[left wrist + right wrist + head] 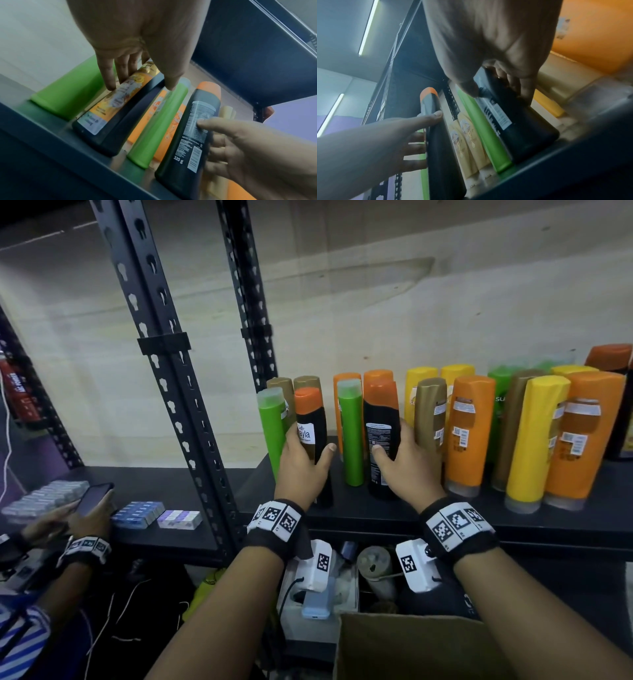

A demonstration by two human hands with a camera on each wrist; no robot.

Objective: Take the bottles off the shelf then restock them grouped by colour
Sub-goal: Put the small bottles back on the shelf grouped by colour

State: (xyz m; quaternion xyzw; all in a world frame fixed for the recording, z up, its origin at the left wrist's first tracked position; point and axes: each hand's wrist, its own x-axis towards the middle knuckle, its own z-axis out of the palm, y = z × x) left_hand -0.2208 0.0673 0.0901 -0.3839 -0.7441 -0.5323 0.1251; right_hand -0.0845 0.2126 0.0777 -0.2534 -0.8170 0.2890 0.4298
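Two black bottles with orange caps stand at the left of the black shelf. My left hand grips the left black bottle, thumb on its right side, fingers curled round its left. My right hand grips the right black bottle in the same way. Both bottle bases look to be on the shelf. A green bottle stands between them, another green bottle at the far left. The left wrist view shows the left bottle and my left hand. The right wrist view shows my right hand on its bottle.
Gold, orange, yellow and green bottles crowd the shelf to the right. A black upright post stands at the left. Another person's hands hold a phone near small boxes. An open cardboard box sits below.
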